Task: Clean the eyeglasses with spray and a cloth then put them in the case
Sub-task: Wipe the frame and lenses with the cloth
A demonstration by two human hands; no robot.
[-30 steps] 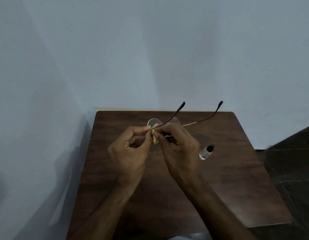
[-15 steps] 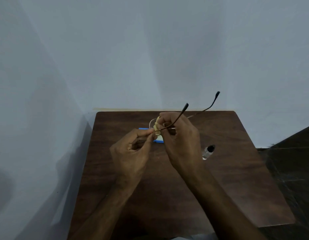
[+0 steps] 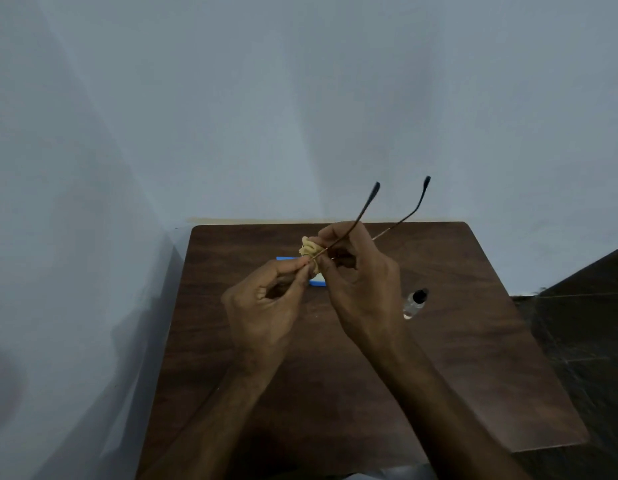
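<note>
Both temple arms have swung higher and closer together since the earlier frame; I hold the eyeglasses (image 3: 374,191) above the table (image 3: 473,375). My left hand (image 3: 266,306) pinches the frame's corner, and my right hand (image 3: 363,289) squeezes the bunched cloth (image 3: 309,249) onto a lens, over the blue case (image 3: 318,281).

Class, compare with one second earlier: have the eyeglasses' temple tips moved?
Yes. The eyeglasses tipped upward: their temple tips stand higher above the table far edge than before.

Dark wood-grain tabletop (image 3: 473,375) set into a corner. Pale grey wall (image 3: 300,98) behind and left of it; dark tiled floor (image 3: 584,323) to its right.
</note>
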